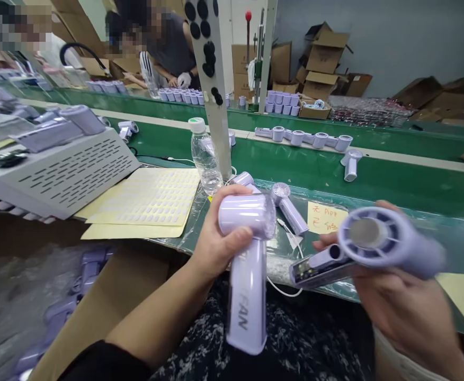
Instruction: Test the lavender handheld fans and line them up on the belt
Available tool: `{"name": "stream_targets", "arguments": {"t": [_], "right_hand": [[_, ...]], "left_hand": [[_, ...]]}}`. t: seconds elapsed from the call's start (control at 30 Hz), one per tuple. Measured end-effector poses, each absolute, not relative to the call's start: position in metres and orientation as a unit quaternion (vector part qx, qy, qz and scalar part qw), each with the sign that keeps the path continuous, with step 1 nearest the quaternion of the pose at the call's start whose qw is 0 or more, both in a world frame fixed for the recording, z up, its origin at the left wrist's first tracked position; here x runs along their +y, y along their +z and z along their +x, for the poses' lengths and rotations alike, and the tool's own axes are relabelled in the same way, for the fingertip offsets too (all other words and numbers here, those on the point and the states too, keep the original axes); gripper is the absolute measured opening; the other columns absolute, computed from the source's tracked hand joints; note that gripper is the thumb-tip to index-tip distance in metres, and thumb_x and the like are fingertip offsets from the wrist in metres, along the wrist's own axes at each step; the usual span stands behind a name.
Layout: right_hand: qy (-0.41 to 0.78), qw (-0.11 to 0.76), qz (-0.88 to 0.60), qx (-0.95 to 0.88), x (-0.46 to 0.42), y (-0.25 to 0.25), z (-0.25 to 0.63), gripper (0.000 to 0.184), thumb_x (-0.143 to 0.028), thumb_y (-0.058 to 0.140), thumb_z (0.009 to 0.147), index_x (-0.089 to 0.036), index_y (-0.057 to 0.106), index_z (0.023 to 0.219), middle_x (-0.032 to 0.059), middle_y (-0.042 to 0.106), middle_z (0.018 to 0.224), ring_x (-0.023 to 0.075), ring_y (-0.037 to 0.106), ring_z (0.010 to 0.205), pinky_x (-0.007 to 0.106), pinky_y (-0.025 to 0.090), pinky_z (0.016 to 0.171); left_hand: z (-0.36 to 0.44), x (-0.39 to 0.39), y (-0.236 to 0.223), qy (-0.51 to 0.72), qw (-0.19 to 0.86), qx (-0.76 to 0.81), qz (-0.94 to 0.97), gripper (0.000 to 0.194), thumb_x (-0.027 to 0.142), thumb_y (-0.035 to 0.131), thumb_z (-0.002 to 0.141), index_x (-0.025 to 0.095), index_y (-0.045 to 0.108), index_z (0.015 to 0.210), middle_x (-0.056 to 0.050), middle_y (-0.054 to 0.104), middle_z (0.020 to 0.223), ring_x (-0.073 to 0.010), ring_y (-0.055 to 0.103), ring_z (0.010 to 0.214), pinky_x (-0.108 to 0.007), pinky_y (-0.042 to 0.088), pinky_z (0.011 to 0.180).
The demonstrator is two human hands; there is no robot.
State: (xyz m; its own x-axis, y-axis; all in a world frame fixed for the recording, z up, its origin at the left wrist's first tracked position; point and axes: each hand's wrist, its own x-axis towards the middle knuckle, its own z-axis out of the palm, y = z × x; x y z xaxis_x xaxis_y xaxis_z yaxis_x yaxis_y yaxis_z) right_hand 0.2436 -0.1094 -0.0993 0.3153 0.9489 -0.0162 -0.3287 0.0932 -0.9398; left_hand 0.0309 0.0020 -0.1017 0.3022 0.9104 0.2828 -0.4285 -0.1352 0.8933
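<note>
Right hand point(404, 312) wrapped round a blurred lilac fan point(375, 246) — left hand point(216, 246) clenched on an upright fan point(248, 270) — above the desk point(394, 180).

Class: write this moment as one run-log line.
left hand: grips upright lilac fan | right hand: holds second fan sideways | third fan: on bench

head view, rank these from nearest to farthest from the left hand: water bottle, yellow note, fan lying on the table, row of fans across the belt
From the left hand:
1. Fan lying on the table, just to its right.
2. Water bottle, straight behind it; yellow note, farther right. Too close to call.
3. Row of fans, across the green belt.
</note>
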Motion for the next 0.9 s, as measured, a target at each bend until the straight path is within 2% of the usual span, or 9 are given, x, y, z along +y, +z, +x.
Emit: {"name": "stream_targets", "arguments": {"t": [0.1, 0.23, 0.37, 0.47, 0.53, 0.63, 0.73, 0.8, 0.9], "right_hand": [[0.485, 0.681, -0.483, -0.26, -0.092, -0.108, 0.226, 0.086, -0.047, 0.088, 0.077, -0.039, 0.042, 0.149, 0.0036, 0.074, 0.112, 0.0269, 0.074, 0.087, 0.048, 0.063, 0.084], [0.552, 0.659, -0.452, -0.238, -0.08, -0.113, 0.214, 0.072, -0.052, 0.076, 0.088, -0.033, 0.045, 0.151, 0.0057, 0.073, 0.127, 0.0279, 0.072, 0.108, 0.045, 0.062, 0.092], [0.573, 0.651, -0.417, -0.272, -0.082, -0.115, 0.211, 0.063, -0.061, 0.066, 0.092, -0.033, 0.053, 0.147, 0.0062, 0.072, 0.13, 0.0295, 0.072, 0.111, 0.044, 0.062, 0.091], [0.579, 0.612, -0.43, -0.324, -0.079, -0.122, 0.22, 0.075, -0.057, 0.079, 0.083, -0.032, 0.051, 0.148, 0.008, 0.07, 0.132, 0.0295, 0.07, 0.112, 0.044, 0.059, 0.095], [0.509, 0.576, -0.513, -0.381, -0.074, -0.128, 0.242, 0.094, -0.054, 0.087, 0.073, -0.029, 0.045, 0.154, 0.011, 0.067, 0.136, 0.0325, 0.067, 0.118, 0.049, 0.053, 0.103], [0.248, 0.438, -0.737, -0.45, -0.072, -0.135, 0.311, 0.114, -0.057, 0.091, 0.062, -0.025, 0.039, 0.159, 0.0192, 0.056, 0.144, 0.0428, 0.06, 0.122, 0.061, 0.045, 0.104], [0.063, 0.252, -0.867, -0.425, -0.086, -0.139, 0.398, 0.088, -0.055, 0.083, 0.072, -0.017, 0.056, 0.147, 0.0253, 0.064, 0.121, 0.0508, 0.062, 0.11, 0.063, 0.047, 0.09], [0.024, 0.207, -0.888, -0.409, -0.099, -0.139, 0.441, 0.071, -0.052, 0.077, 0.081, -0.018, 0.06, 0.141, 0.0265, 0.067, 0.111, 0.0531, 0.063, 0.109, 0.063, 0.045, 0.087], [-0.06, 0.195, -0.912, -0.356, -0.1, -0.136, 0.463, 0.057, -0.045, 0.07, 0.088, -0.014, 0.062, 0.135, 0.0388, 0.057, 0.127, 0.063, 0.046, 0.129, 0.073, 0.033, 0.093]], "left_hand": [[0.054, 0.005, -0.101, 0.525, 0.625, 0.227, 0.53, 0.057, 0.052, 0.087, 0.07, 0.027, 0.06, 0.114, -0.001, 0.063, 0.098, -0.0131, 0.058, 0.071, -0.023, 0.048, 0.061], [0.087, 0.005, -0.091, 0.487, 0.627, 0.202, 0.573, 0.06, 0.053, 0.084, 0.075, 0.029, 0.058, 0.123, -0.002, 0.063, 0.102, -0.0161, 0.059, 0.079, -0.025, 0.048, 0.066], [0.106, 0.004, -0.093, 0.489, 0.527, 0.228, 0.656, 0.058, 0.049, 0.081, 0.079, 0.03, 0.058, 0.13, -0.006, 0.062, 0.124, -0.0261, 0.061, 0.103, -0.034, 0.05, 0.089], [0.104, 0.009, -0.102, 0.46, 0.429, 0.262, 0.732, 0.068, 0.051, 0.071, 0.087, 0.028, 0.048, 0.147, -0.012, 0.056, 0.14, -0.0344, 0.055, 0.124, -0.046, 0.043, 0.108], [0.09, 0.016, -0.108, 0.405, 0.397, 0.269, 0.778, 0.076, 0.052, 0.066, 0.091, 0.028, 0.037, 0.156, -0.015, 0.046, 0.153, -0.0361, 0.054, 0.128, -0.051, 0.043, 0.11], [0.052, 0.033, -0.114, 0.284, 0.353, 0.326, 0.83, 0.074, 0.05, 0.065, 0.091, 0.031, 0.037, 0.157, -0.015, 0.032, 0.162, -0.037, 0.056, 0.127, -0.055, 0.047, 0.107], [0.017, 0.051, -0.124, 0.186, 0.267, 0.317, 0.891, 0.054, 0.044, 0.068, 0.089, 0.026, 0.059, 0.14, -0.017, 0.043, 0.156, -0.0409, 0.052, 0.133, -0.059, 0.046, 0.109], [0.014, 0.061, -0.133, 0.153, 0.218, 0.259, 0.929, 0.041, 0.037, 0.066, 0.091, 0.024, 0.067, 0.129, -0.019, 0.051, 0.149, -0.0411, 0.053, 0.132, -0.06, 0.046, 0.109], [0.048, 0.068, -0.146, 0.141, 0.191, 0.218, 0.947, 0.041, 0.034, 0.057, 0.096, 0.024, 0.064, 0.135, -0.021, 0.048, 0.153, -0.0368, 0.061, 0.123, -0.058, 0.05, 0.105]]}}
